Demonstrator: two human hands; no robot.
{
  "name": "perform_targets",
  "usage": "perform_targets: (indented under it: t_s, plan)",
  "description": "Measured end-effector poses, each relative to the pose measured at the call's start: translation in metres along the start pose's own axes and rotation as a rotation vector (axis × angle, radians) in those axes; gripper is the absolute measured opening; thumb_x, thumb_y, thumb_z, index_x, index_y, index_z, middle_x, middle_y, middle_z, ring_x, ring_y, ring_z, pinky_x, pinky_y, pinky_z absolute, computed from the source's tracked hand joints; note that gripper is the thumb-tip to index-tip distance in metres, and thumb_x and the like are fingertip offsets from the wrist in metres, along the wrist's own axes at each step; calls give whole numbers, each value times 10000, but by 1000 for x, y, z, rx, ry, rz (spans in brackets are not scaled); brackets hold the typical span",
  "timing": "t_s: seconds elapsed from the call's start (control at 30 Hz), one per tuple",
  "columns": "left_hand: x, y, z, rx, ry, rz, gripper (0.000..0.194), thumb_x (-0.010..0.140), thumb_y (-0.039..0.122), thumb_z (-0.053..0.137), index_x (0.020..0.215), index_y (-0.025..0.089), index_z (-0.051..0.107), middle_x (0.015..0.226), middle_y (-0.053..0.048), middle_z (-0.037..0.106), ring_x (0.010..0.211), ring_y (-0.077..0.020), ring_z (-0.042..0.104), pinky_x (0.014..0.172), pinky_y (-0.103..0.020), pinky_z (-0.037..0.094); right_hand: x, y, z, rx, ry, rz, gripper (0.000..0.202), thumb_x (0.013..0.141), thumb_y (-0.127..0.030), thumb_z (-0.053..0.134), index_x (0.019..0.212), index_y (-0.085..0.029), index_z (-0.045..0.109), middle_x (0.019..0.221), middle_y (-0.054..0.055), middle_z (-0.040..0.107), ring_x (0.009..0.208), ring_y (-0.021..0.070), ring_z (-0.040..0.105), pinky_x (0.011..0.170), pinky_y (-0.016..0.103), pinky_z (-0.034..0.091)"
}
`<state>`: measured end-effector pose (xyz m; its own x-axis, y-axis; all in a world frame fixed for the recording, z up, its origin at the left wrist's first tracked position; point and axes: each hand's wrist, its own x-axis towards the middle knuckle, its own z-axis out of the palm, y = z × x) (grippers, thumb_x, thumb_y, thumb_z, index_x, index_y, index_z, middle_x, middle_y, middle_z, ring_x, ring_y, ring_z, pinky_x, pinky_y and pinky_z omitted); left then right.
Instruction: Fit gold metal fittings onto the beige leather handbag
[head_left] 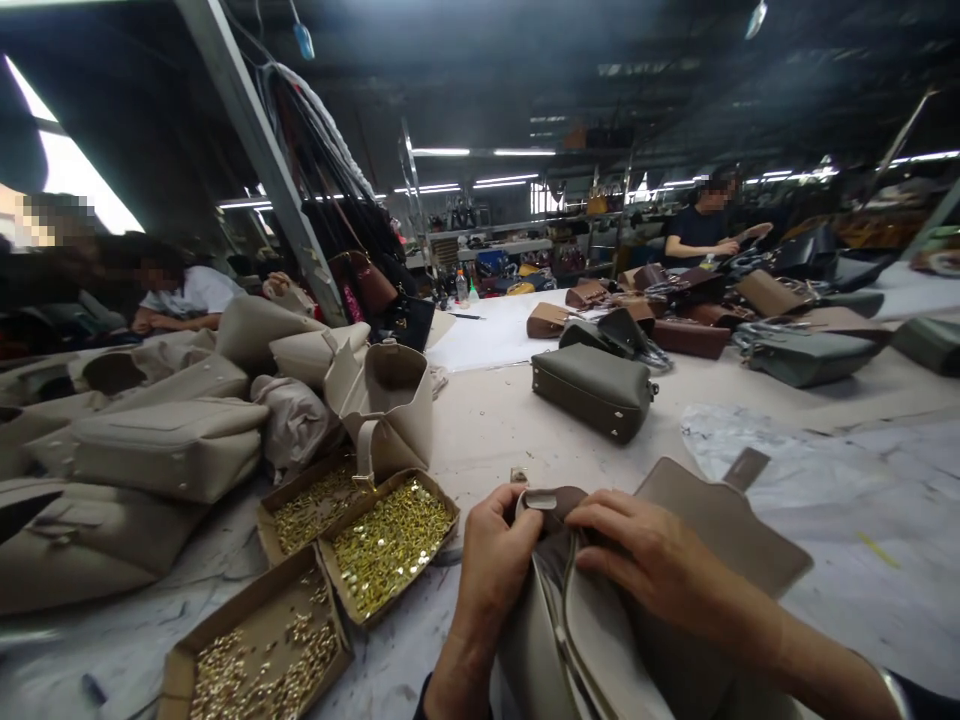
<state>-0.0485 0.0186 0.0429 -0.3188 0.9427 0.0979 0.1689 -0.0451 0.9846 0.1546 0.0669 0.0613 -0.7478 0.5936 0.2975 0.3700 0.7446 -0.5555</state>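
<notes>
Low at the frame's bottom centre, a taupe leather handbag lies with its long axis running from lower left to upper right, flap pointing upper right. The left hand and right hand have their fingers pinched on its top edge. Cardboard trays of brass fittings sit just left; bare white worktop opens to the right.

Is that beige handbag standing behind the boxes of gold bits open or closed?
Open. The beige handbag stands upright, its flap hangs aside and its dark, hollow inside shows at the top.
</notes>
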Motion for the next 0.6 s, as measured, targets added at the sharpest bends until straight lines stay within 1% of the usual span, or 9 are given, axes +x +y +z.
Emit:
perform_targets:
  t_s: [0.07,0.1,0.17,0.23,0.33,0.4,0.43,0.53,0.6]
  plan:
    - [1,0,0,-44,-3,-38,219,750,262,627,876,147,764,806,-26,738,780,-194,618,734,-266,465,-3,1,2,5,-10,-3,318,965,-181,690,1271,-266,674,1220,62,697,1095,261,669,943,363,520]
    - [1,-1,0,-82,-12,-62,228,741,271,643,885,142,764,801,-26,733,764,-188,609,725,-265,466,-2,1,3,25,-15,-1,366,940,-145,701,1286,-261,677,1255,66,698,1109,265,675,960,366,525]
    - [2,-2,-1,-154,-32,-110,254,724,286,675,907,133,763,809,-30,733,750,-179,603,725,-263,473,1,-1,6,76,-35,13,432,880,-57,702,1266,-250,700,1261,67,708,1099,267,690,972,365,533]
    - [2,-3,-3,-191,-32,-130,273,719,296,706,926,127,762,836,-37,745,768,-180,614,743,-261,484,6,-6,8,110,-74,32,479,824,9,688,1227,-248,723,1223,60,722,1095,268,691,980,363,528]
    - [2,-4,-6,-191,-24,-124,283,737,320,730,944,128,757,857,-41,752,783,-183,626,737,-256,492,13,-14,8,102,-127,45,423,791,15,688,1119,-244,750,1105,44,732,1033,259,691,918,338,532]
    - [2,-5,-5,-167,-14,-109,297,756,339,721,966,131,753,866,-44,753,788,-192,637,735,-263,497,15,-18,8,74,-149,53,332,797,-27,696,1053,-229,756,1048,48,724,983,254,687,869,324,530]
    - [2,-4,-4,-141,-8,-93,303,766,345,708,979,133,750,879,-48,756,802,-201,647,745,-271,500,16,-18,8,59,-162,61,299,806,-50,696,1044,-221,756,1045,55,720,984,256,682,869,324,526]
    - [-1,-3,0,22,16,-2,289,813,341,643,1005,147,740,933,-63,763,878,-237,670,816,-310,503,15,-15,8,27,-207,89,274,843,-93,680,1083,-206,750,1078,72,711,1028,260,669,913,334,508]
    - [-3,-2,2,169,39,70,279,846,322,596,1027,160,733,965,-65,762,918,-249,672,858,-331,491,13,-9,8,49,-194,106,272,860,-90,666,1092,-208,746,1096,66,714,1047,251,664,930,328,495]
